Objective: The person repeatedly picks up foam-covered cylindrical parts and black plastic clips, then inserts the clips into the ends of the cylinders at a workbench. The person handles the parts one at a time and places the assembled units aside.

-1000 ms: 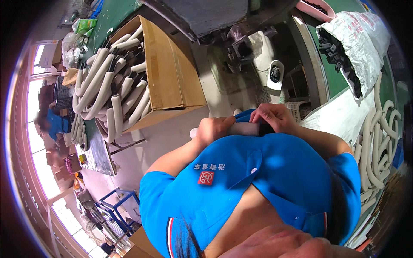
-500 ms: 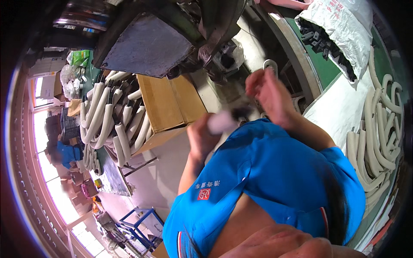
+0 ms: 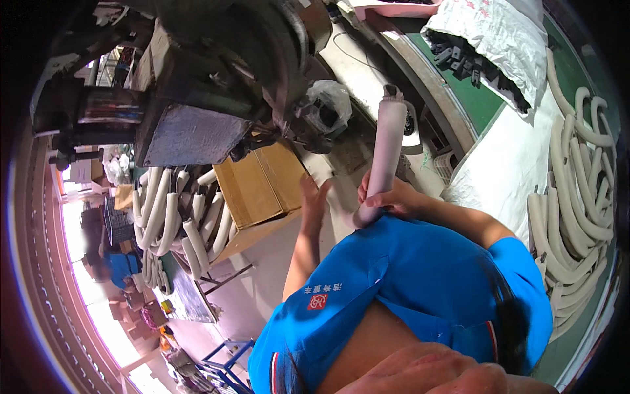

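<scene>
A pale foam-covered tube [image 3: 388, 134] stands steeply tilted in front of my blue shirt, with a dark fitting [image 3: 392, 92] at its upper end. My right hand [image 3: 392, 197] is wrapped round its lower part. Below that grip the tube bends toward the left, and its lower end is partly lost against the shirt. My left hand [image 3: 314, 199] is raised just left of the tube, fingers apart and nothing in them. A dark machine [image 3: 223, 79] with a flat metal plate [image 3: 193, 133] looms ahead on the left.
Similar bent tubes [image 3: 154, 213] pile up beside an open cardboard box [image 3: 259, 184] on the left. More tubes [image 3: 571, 217] lie on the right-hand table, near a white sack [image 3: 489, 43] of black parts [image 3: 459, 62]. A blue metal frame [image 3: 223, 364] stands lower left.
The tube has passed from my left hand to my right and now points upward. My left hand has opened. The machine and surroundings have shifted in view.
</scene>
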Demonstrator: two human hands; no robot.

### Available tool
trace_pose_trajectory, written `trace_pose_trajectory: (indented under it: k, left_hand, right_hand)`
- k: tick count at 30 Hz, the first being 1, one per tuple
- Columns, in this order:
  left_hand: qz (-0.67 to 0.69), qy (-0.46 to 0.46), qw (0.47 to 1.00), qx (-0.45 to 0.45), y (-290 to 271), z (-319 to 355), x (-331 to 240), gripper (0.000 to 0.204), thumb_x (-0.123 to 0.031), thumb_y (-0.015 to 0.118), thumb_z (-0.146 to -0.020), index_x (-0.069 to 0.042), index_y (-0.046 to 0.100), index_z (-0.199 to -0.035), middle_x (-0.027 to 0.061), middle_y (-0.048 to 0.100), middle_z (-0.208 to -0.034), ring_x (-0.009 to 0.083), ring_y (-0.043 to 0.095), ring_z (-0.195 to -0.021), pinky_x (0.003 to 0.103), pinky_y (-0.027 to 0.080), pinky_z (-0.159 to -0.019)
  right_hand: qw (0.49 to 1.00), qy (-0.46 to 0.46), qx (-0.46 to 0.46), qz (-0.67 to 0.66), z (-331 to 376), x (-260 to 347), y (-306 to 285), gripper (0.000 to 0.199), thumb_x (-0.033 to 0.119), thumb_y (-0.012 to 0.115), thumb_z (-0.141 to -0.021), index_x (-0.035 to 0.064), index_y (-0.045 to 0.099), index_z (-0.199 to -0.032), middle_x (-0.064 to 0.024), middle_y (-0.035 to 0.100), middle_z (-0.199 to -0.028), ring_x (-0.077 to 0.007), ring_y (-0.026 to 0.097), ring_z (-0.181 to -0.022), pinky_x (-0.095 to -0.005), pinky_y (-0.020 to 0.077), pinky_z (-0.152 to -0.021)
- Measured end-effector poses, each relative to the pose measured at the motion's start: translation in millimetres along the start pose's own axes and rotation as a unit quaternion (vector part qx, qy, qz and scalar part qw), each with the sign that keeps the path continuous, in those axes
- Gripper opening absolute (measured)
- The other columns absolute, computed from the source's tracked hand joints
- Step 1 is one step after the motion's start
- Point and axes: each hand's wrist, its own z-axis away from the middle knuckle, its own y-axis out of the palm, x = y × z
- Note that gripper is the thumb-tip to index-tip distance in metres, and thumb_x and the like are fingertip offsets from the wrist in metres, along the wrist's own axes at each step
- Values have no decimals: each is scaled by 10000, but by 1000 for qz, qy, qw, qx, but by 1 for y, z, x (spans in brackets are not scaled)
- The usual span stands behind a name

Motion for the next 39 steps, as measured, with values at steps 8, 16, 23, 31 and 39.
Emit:
trace_pose_trajectory:
  k: [8, 16, 23, 31, 39]
  left_hand:
    - [22, 155, 961, 227, 104, 2, -153, 739, -76, 676, -779, -44, 202, -1345, 119, 517, -1010, 190, 567, -867, 340, 483, -775]
    - [215, 97, 915, 329, 48, 29, -179, 816, -136, 634, -788, -82, 94, -1397, 174, 519, -948, 222, 561, -751, 348, 482, -658]
    - [333, 111, 837, 420, 30, 26, -189, 1062, -2, 690, -631, -174, 38, -1451, 203, 532, -927, 258, 587, -682, 358, 486, -581]
    - [380, 117, 805, 441, 41, 24, -191, 1049, 121, 675, -599, -209, 98, -1410, 160, 497, -1052, 239, 587, -738, 342, 494, -568]
    - [300, 142, 861, 384, 67, 38, -211, 1041, -48, 757, -698, -165, 36, -1441, 132, 391, -1278, 203, 565, -876, 320, 493, -667]
  right_hand:
    - [962, -52, 10, 268, 11, 6, -13, 391, 139, 703, -778, 53, 513, -1109, -117, 557, -1044, -179, 559, -937, -324, 470, -795]
    - [352, -191, -431, 809, 4, 169, -256, 249, 115, 563, -726, 58, 565, -969, -148, 540, -988, -337, 519, -928, -409, 430, -815]
    - [397, 57, -588, 702, -5, 206, -307, 337, 165, 477, -855, -27, 388, -1118, -297, 531, -1073, -460, 581, -952, -500, 486, -820]
    - [672, -187, -523, 490, 22, 194, -241, 265, 204, 510, -860, -21, 509, -1000, -107, 594, -821, -206, 558, -706, -344, 450, -663]
    - [705, -489, -49, 511, 24, 115, 62, 542, 37, 674, -753, 9, 498, -1265, -114, 589, -923, -169, 523, -731, -286, 440, -633]
